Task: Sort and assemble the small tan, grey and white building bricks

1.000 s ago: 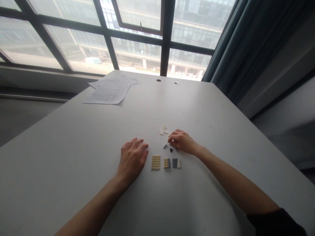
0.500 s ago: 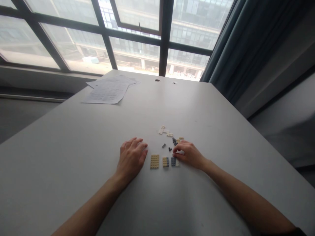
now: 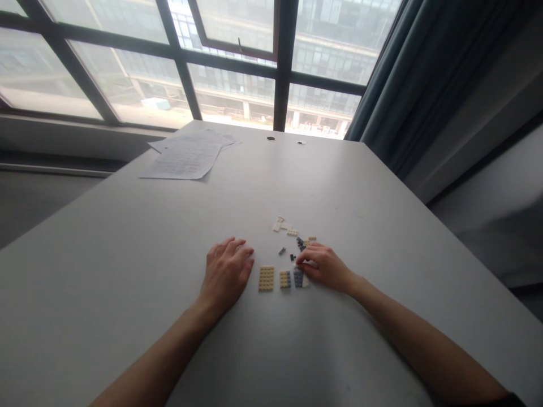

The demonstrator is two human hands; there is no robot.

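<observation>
My left hand (image 3: 227, 271) lies palm down on the white table, fingers loosely spread and nothing in them. Just to its right is a tan studded building-block plate (image 3: 266, 278). Beside that sit a tan-and-grey block piece (image 3: 285, 279) and a dark grey piece with a white part (image 3: 298, 278). Over the far edge of this last one, my right hand (image 3: 324, 265) has thumb and fingertips pinched together; what they hold is too small to name. Near its fingertips are a small black piece (image 3: 292, 257) and a grey piece (image 3: 282, 251).
Beyond the right hand lie dark grey pieces (image 3: 300, 243), a tan piece (image 3: 312, 238) and several cream pieces (image 3: 292, 232). Printed papers (image 3: 180, 158) rest at the table's far left. Windows stand behind the table (image 3: 271, 186), with a dark curtain (image 3: 394, 96) at right.
My right hand's fingertips have shifted very slightly left and closer together above the grey-and-white piece. The left hand stays where it was.
</observation>
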